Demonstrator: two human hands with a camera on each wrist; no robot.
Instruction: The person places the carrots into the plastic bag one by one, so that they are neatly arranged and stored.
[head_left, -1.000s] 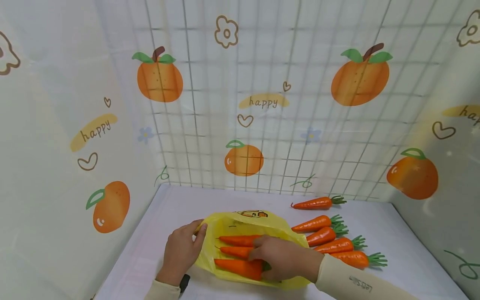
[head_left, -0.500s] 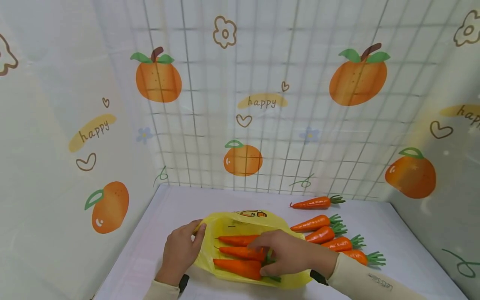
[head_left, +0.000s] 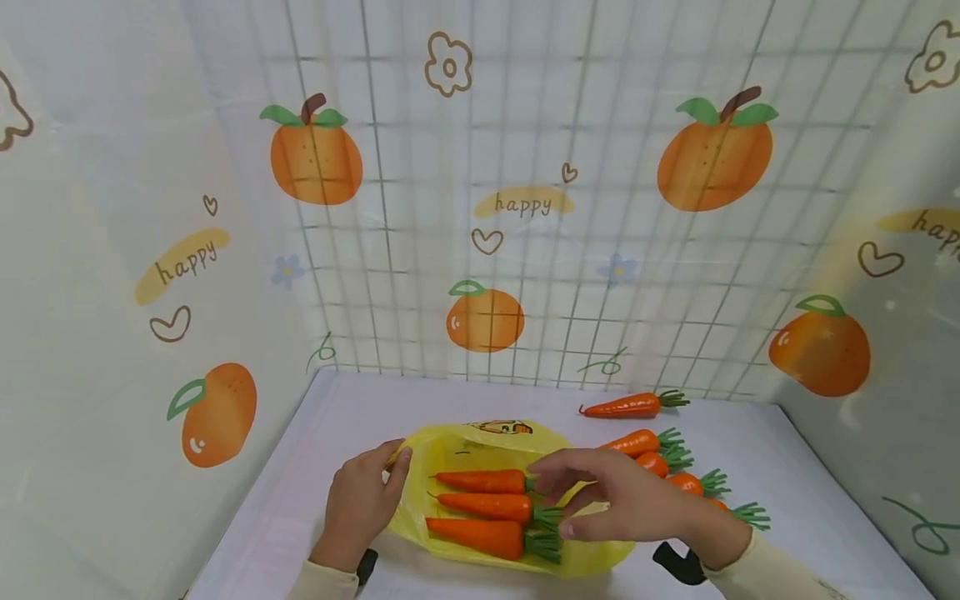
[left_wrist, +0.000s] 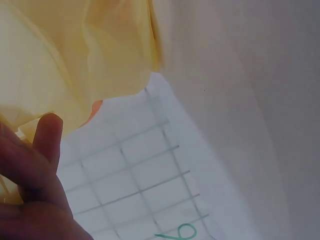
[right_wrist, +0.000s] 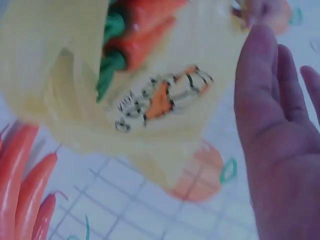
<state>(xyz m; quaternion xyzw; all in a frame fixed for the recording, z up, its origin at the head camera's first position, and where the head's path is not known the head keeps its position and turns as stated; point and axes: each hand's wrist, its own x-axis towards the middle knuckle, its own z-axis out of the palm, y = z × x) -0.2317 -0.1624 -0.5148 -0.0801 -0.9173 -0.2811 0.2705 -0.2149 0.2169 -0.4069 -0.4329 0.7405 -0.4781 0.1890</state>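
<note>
A yellow plastic bag (head_left: 431,458) lies on its side with its mouth spread. My left hand (head_left: 365,504) pinches the bag's left edge between thumb and fingers; the left wrist view shows fingertips (left_wrist: 50,127) against the yellow film. Inside lie three orange carrots with green tops, in a row: a far carrot (head_left: 480,481), a middle carrot (head_left: 487,506) and a near carrot (head_left: 474,537). Over the bag's right side my right hand (head_left: 637,500) holds nothing, its fingers spread and loosely bent, fingertips close to the green tops. In the right wrist view, printing shows on the bag.
Several more carrots lie right of the bag, partly hidden behind my right hand, among them one upper carrot (head_left: 633,442). A separate carrot (head_left: 622,407) lies farther back. The white table (head_left: 360,400) meets a fruit-printed sheet (head_left: 420,333) at the back and sides.
My right hand has let go of the carrots in the bag and drawn back to the right, uncovering their green tops. The left hand stays at the bag's edge.
</note>
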